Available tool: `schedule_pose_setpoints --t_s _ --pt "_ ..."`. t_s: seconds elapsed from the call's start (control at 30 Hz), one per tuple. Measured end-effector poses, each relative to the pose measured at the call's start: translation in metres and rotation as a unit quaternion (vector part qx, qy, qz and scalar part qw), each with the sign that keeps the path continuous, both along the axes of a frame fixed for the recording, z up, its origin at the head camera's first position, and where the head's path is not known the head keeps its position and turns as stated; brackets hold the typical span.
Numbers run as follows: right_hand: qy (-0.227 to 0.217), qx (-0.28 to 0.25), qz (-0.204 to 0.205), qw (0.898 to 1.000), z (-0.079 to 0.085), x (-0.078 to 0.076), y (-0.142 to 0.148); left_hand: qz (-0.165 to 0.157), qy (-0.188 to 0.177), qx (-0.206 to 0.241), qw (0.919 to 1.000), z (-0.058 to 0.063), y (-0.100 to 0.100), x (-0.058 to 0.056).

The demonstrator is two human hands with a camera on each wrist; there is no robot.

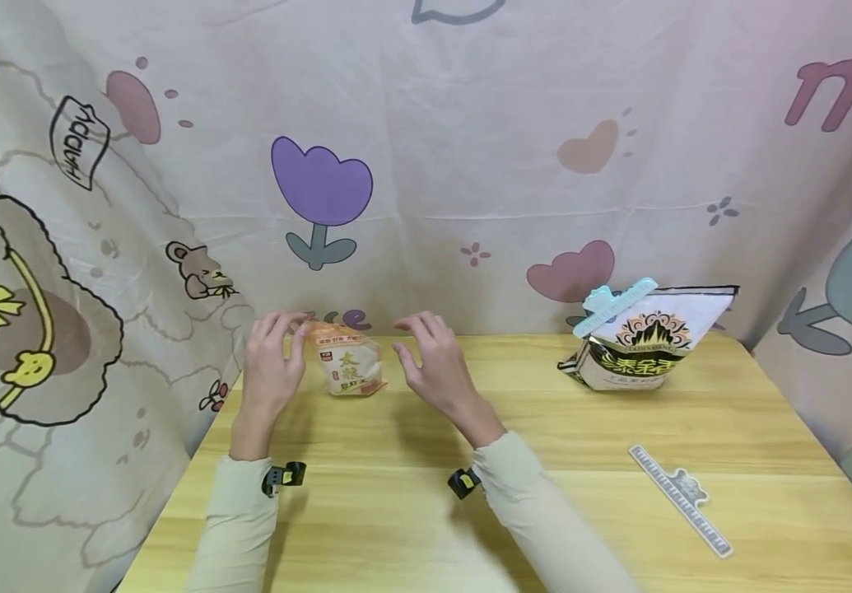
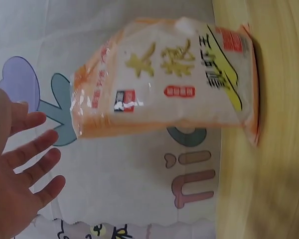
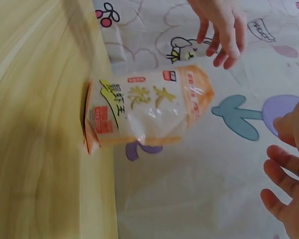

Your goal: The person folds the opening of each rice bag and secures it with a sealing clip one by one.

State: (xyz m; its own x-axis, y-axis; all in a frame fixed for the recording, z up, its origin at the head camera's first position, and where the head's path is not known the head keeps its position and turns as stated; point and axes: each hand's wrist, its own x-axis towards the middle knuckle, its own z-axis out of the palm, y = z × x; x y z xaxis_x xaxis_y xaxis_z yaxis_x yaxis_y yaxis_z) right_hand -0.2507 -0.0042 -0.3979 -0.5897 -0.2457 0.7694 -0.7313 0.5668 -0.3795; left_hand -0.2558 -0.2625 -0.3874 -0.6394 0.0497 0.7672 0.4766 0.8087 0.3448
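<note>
Backdrop: a pale printed cloth curtain (image 1: 470, 165) with tulips, hearts and cartoon animals hangs behind and to both sides of the table.
Table: a light yellow wooden tabletop (image 1: 411, 511) carries everything here.
Large bag: a white and black standing pouch with a gold crest (image 1: 648, 342), closed with a pale blue clip, stands at the far right of the table, well apart from both hands.
Ruler-like strip: a flat grey-white plastic strip (image 1: 681, 498) lies at an angle near the right front edge.
Small bag: an orange-and-clear plastic packet of white grains with yellow printed characters (image 1: 349, 362) stands upright at the far edge of the table, against the curtain. Its long axis runs vertical, with the sealed orange top up and a flat base on the wood.
Relation: the small bag sits between the two hands. The left hand is nearer and the right hand stands off to the other side.
Left hand (image 1: 270, 366): fingers loosely curved and spread just beside the bag's top, gripping nothing.
Right hand (image 1: 433, 362): fingers relaxed and apart, holding nothing.
</note>
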Motion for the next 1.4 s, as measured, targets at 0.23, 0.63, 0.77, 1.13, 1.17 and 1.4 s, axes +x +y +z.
schedule_pose_setpoints --t_s 0.23,0.63,0.77,1.13,1.17,1.4 --pt "0.001 0.024 -0.009 1.0 -0.002 -0.01 -0.036 0.02 -0.033 -0.049 0.998 -0.003 -0.016 0.001" --pt "0.0 0.092 -0.051 0.994 -0.008 -0.031 -0.074 0.016 -0.049 -0.08 0.9955 -0.01 -0.017 -0.009" --pt "-0.023 0.133 -0.082 0.987 -0.013 -0.036 -0.088 0.009 -0.057 -0.091 0.9942 -0.01 -0.014 -0.011" --pt "-0.024 0.15 -0.123 0.981 -0.019 -0.039 -0.109 -0.015 -0.055 -0.075 0.9955 -0.018 -0.007 -0.016" --pt "-0.02 0.148 -0.123 0.981 -0.019 -0.039 -0.109 -0.017 -0.052 -0.071 0.9959 -0.019 -0.007 -0.017" --pt "-0.004 0.143 -0.129 0.981 -0.016 -0.042 -0.11 -0.013 -0.037 -0.066 0.9971 -0.019 -0.002 -0.024"
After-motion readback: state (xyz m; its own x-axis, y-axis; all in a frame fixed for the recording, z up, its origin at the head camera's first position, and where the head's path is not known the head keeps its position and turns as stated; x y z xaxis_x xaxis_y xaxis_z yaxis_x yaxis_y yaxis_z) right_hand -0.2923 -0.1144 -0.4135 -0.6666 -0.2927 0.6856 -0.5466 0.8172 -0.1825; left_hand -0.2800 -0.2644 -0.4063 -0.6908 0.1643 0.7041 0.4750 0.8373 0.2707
